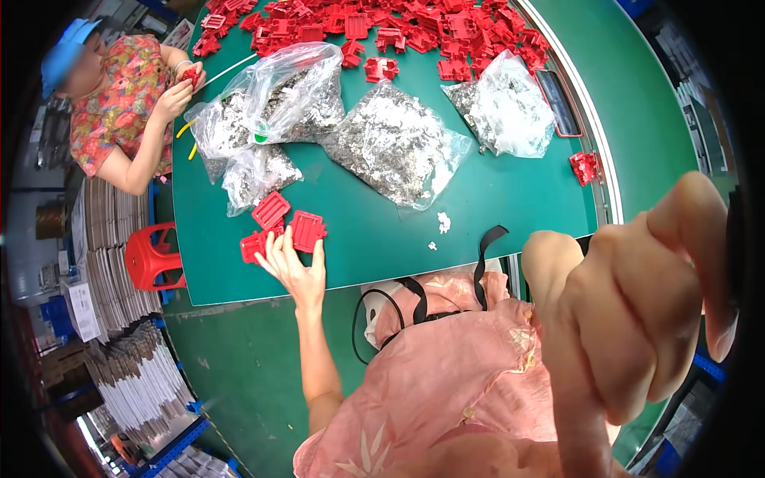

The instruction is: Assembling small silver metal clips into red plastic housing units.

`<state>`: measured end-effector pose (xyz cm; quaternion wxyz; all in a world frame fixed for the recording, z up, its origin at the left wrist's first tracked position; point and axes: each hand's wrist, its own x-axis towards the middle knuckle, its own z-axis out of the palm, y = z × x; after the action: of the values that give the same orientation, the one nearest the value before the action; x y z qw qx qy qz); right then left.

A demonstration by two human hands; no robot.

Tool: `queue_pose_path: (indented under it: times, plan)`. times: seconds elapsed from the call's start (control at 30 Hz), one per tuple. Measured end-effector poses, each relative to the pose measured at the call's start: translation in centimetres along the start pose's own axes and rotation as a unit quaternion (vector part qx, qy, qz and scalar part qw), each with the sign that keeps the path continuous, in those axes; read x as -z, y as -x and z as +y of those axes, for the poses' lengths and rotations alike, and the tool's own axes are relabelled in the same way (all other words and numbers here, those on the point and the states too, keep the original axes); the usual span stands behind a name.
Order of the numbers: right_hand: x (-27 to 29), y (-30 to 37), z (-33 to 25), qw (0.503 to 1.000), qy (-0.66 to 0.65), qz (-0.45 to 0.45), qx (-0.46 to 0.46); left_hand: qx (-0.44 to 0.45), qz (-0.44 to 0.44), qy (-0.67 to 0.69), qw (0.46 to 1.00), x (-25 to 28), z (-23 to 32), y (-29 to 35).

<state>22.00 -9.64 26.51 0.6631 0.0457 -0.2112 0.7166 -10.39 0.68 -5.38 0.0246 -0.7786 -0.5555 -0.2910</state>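
At the near left of the table, my left hand [293, 267] is curled with its fingers around a ribbed red plastic part [308, 229]. The fingertips also touch a second red part [253, 247], and a third red part [272, 209] lies just beyond. My right hand [625, 311] is raised very close to the camera on the right, its fingers bent into a loose fist. The forefinger and thumb reach a dark edge at the picture's rim; whatever they grip is hidden.
Clear bags of small metallic and white pieces [398, 147] stand across the green table [366, 247]. Beyond them is a heap of red parts [430, 32]. A phone [560, 103] lies at right. A co-worker [119, 111] holds a red part; a red stool [151, 256] stands left.
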Motion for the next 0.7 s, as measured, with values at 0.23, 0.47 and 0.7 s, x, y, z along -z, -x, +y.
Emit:
queue_pose_path:
  times: [0.23,0.47,0.7]
  plan:
    - [0.6,0.0,-1.6,0.995,-0.045,-0.047,-0.076,0.012,0.016,-0.031,0.999,0.7,-1.7,-0.3]
    - [0.2,0.9,-2.5,0.998,-0.016,-0.021,-0.065,-0.104,0.002,0.192,0.976,-1.6,8.7,-10.6]
    - [0.1,3.0,-3.9,0.995,-0.031,-0.084,-0.036,-0.09,-0.143,0.128,0.977,-13.8,14.5,-25.6]
